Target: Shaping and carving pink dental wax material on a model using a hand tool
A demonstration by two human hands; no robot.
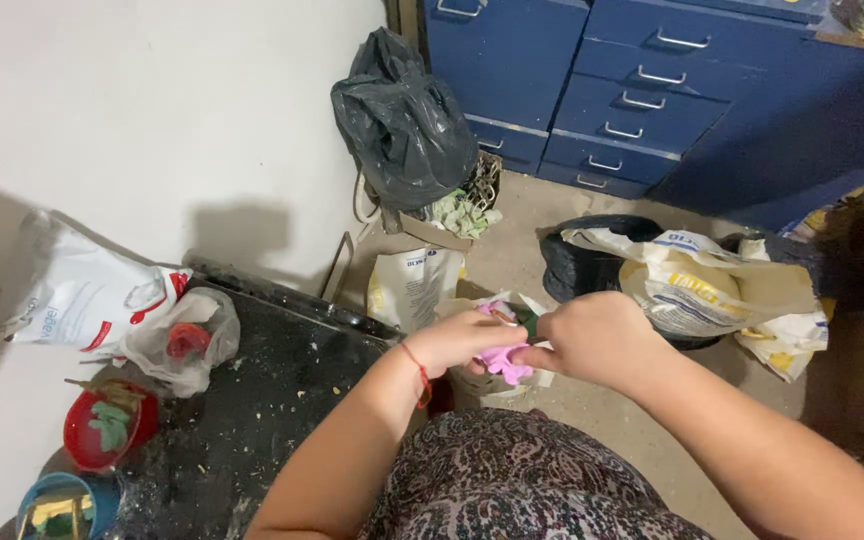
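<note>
Left hand (467,340) and right hand (592,340) meet above the person's lap, both pinching a pink moulded piece (505,362) between them, beside the dark speckled counter (252,410).

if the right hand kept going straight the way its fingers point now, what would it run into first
The right hand points left, its fingertips already on the soft pink lump held between both hands. Pushed further, it would most likely meet the left hand right behind that, though depth is hard to judge from above.
</note>
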